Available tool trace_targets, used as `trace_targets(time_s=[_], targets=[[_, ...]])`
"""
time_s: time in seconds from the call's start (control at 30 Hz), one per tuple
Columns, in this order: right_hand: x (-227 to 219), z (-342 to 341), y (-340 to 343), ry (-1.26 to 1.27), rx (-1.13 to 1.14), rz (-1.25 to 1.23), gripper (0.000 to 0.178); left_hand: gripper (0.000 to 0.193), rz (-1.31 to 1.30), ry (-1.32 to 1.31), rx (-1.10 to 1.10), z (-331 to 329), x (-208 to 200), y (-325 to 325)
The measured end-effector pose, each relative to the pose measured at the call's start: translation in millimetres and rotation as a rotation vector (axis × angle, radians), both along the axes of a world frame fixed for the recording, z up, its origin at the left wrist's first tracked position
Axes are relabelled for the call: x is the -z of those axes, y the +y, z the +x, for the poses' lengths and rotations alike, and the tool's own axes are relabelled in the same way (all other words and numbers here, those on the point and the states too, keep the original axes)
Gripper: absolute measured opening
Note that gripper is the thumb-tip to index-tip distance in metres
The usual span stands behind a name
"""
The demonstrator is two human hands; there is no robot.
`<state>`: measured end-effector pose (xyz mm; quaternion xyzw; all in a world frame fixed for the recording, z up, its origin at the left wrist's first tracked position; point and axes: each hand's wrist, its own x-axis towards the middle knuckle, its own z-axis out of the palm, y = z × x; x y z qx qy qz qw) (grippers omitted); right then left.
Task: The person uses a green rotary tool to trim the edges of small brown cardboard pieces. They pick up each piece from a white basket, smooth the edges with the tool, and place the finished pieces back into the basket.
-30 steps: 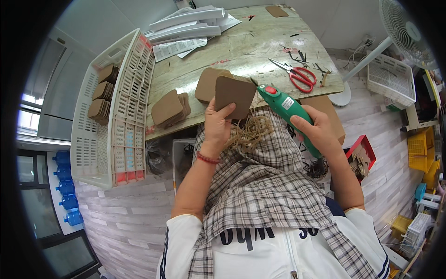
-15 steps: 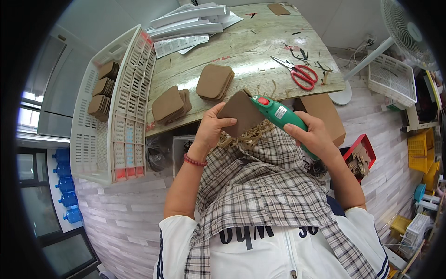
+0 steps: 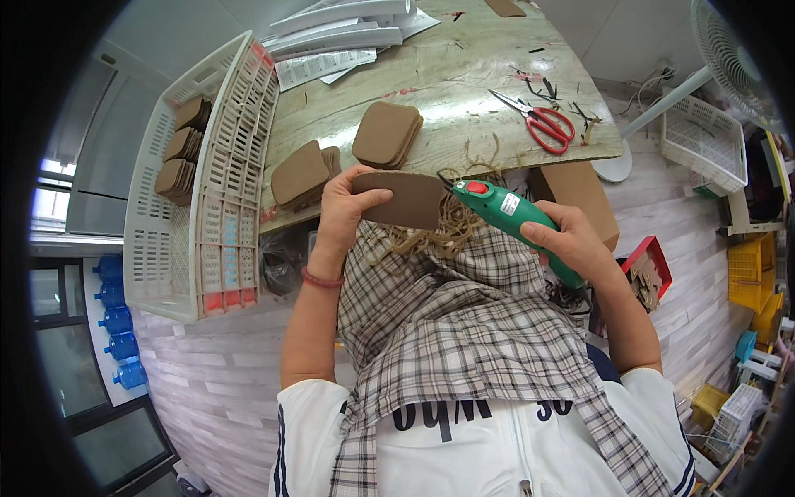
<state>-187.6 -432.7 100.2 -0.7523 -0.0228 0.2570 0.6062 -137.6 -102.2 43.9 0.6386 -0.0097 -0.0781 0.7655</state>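
Note:
My left hand (image 3: pixel 338 214) pinches a thin brown pad (image 3: pixel 406 199) with rounded corners by its left end, thumb on the near face. It is held tilted above my lap. In my right hand (image 3: pixel 571 238) is a pair of green electric scissors (image 3: pixel 503 211) with a red switch. Their dark blade tip points left, close to the pad's right upper corner; I cannot tell whether they touch. Curled tan trimmings (image 3: pixel 451 228) lie on my checked apron (image 3: pixel 464 331) beneath. Beyond my hands, a neat pad stack (image 3: pixel 385 132) and a looser pad stack (image 3: pixel 300 176) rest on the table.
On the worn table (image 3: pixel 472 83) lie red-handled scissors (image 3: pixel 548 130), dark scraps (image 3: pixel 538 83) and papers (image 3: pixel 339 37). A white crate (image 3: pixel 236 199) holding pad stacks stands left. To the right are a cardboard box (image 3: pixel 580 199), a red box (image 3: pixel 654 257) of brown pieces and a fan (image 3: pixel 733 50).
The pad has turned and tilted in my left hand, shifting left. The electric scissors' tip has come off its corner, and my right hand has moved slightly right and down. More trimmings show.

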Motion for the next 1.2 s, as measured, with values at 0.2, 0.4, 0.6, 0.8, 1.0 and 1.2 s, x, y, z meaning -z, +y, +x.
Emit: trace_targets(time_s=[0.2, 0.4, 0.6, 0.8, 1.0, 1.2], targets=[[4.1, 0.5, 0.8, 0.031, -0.027, 0.004, 0.041, 0.018, -0.081, 0.034, 0.058, 2.8, 1.7, 7.5], [5.4, -0.7, 1.9, 0.013, -0.049, -0.022, 0.043, 0.017, -0.028, 0.109, 0.126, 2.7, 0.9, 0.4], [3.7, -1.3, 5.6, -0.010, -0.068, -0.050, 0.045, 0.017, 0.020, 0.152, 0.230, 2.0, 0.0, -10.3], [1.8, -0.4, 9.7, -0.002, -0.086, -0.032, 0.045, 0.017, 0.062, 0.193, 0.363, 1.8, -5.7, -17.4], [4.5, 5.6, 22.5, -0.009, -0.114, 0.037, 0.042, 0.024, 0.148, 0.232, 0.426, -2.9, -10.5, -26.6], [12.0, 7.4, 28.9, -0.024, 0.013, 0.071, 0.036, 0.026, 0.053, -0.032, -0.136, 13.1, -14.6, 38.6]])
